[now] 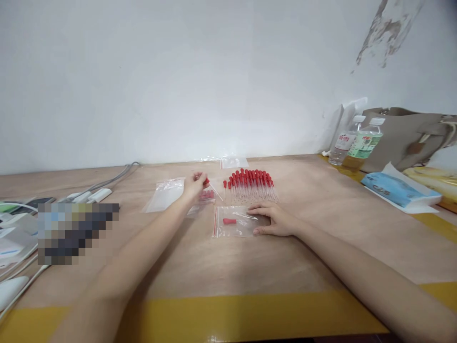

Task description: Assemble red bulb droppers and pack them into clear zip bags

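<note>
My left hand (194, 186) holds a glass dropper with a red bulb (207, 181) above a small pile of filled clear bags (205, 197). My right hand (274, 219) lies flat on a clear zip bag (233, 222) that has one red-bulbed dropper inside, pressing its right end to the table. Just behind that bag stands a row of several red-bulbed droppers (252, 183) laid side by side. An empty clear bag (164, 194) lies left of my left hand.
The wooden table (321, 247) has a yellow strip along its front edge. Two water bottles (357, 140), a beige bag (407, 136) and a blue tissue pack (396, 189) sit at the right. Cables and white devices (93, 194) lie at the left. More clear bags (233, 162) rest by the wall.
</note>
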A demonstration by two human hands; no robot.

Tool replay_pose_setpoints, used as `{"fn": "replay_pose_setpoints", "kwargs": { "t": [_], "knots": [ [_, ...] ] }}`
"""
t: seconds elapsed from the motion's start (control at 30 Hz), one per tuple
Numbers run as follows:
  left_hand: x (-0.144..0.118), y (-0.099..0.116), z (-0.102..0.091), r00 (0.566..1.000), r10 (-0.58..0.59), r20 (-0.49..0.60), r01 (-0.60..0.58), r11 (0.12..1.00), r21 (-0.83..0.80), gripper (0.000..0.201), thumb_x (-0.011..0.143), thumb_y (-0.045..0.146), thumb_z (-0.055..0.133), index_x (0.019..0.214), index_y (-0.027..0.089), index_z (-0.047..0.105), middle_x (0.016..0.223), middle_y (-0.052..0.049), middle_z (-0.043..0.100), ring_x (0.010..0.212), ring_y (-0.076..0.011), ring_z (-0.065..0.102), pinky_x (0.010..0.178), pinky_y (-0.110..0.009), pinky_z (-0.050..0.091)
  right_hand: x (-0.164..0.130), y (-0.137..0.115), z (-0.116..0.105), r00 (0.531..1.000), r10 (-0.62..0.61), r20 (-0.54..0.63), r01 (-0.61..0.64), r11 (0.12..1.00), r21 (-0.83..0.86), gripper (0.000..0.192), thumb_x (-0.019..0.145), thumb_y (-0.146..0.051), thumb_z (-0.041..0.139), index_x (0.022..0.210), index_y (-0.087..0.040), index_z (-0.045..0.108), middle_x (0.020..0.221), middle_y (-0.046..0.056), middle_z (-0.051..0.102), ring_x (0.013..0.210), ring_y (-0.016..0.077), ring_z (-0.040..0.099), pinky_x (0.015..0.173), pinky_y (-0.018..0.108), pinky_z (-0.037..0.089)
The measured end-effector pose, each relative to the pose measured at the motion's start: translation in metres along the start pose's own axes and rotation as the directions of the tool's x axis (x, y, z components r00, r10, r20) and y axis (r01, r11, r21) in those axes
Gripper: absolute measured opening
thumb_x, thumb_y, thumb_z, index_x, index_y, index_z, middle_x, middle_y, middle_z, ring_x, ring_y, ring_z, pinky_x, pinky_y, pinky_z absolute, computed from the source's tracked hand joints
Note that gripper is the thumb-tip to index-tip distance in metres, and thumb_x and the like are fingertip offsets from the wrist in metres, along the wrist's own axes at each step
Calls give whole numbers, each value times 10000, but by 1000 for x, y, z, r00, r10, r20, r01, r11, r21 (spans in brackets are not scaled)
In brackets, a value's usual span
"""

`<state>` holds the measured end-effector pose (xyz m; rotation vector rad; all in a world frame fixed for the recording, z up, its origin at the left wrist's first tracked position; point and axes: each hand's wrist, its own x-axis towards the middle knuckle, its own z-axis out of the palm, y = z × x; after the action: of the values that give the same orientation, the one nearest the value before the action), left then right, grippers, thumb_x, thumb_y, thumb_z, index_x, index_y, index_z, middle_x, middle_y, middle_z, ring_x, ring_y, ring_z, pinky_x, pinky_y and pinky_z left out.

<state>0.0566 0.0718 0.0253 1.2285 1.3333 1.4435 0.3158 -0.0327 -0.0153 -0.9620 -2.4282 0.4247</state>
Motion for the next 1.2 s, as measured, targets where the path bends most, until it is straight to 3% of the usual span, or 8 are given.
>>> {"fn": "replay_pose_setpoints", "kwargs": {
  "t": [0.13,0.23,0.47,0.7,0.83,1.0,1.1,1.2],
  "knots": [
    [-42,-4,-50,1000,18,-15,-20,991,-129,283,614,322,681,744,131,517,636,21,552,590,-78,557,638,-255,504,0,-1,0,1000,8,-5,-8,1000,-5,591,645,-551,619,1142,-236,554,1160,82,530,1063,241,476,915,414,364],
    [-59,-13,-65,999,-22,-31,16,980,-200,302,588,313,704,742,124,526,642,17,562,600,-79,557,653,-258,512,0,-2,0,1000,11,-1,-11,1000,-5,585,653,-547,614,1140,-228,556,1158,84,529,1063,236,474,915,405,364],
    [-73,-24,-48,997,-70,-43,56,962,-269,265,606,263,702,728,125,511,668,23,550,630,-79,569,674,-249,521,0,-2,0,1000,10,-1,-10,1000,-3,589,654,-546,615,1141,-222,554,1160,85,526,1064,235,470,918,406,361],
    [-96,-24,-34,992,-112,51,121,960,-254,252,611,232,713,702,127,503,658,39,547,643,-80,595,724,-266,514,0,1,2,1000,7,-5,-7,1000,-7,587,656,-549,612,1142,-225,553,1159,82,525,1064,232,471,916,396,363],
    [-99,-28,-33,979,-3,202,11,999,-39,283,567,276,738,671,135,515,629,28,584,593,-90,580,641,-245,491,0,0,2,1000,-4,-16,4,1000,-16,582,658,-546,611,1145,-233,551,1161,81,529,1065,233,473,916,399,363],
    [-100,-29,-33,914,64,401,-117,987,110,286,542,270,740,734,137,574,690,-22,650,627,-135,604,648,-273,475,0,-2,1,1000,1,-20,-2,1000,-29,578,662,-534,617,1150,-234,547,1165,79,529,1069,230,472,923,398,358],
    [-101,-28,-33,888,83,452,-147,983,107,261,603,273,688,809,143,595,825,-51,667,752,-160,624,737,-298,473,0,-1,2,1000,-10,-22,10,999,-31,579,658,-529,623,1148,-232,548,1159,79,532,1060,229,477,917,397,364],
    [-98,-31,-34,886,151,438,-238,960,150,196,658,278,639,796,157,571,820,-32,649,744,-146,617,703,-277,475,0,0,2,1000,-16,-17,16,1000,-24,584,657,-533,621,1150,-228,547,1158,80,530,1059,228,478,914,394,367]
  ]
}}
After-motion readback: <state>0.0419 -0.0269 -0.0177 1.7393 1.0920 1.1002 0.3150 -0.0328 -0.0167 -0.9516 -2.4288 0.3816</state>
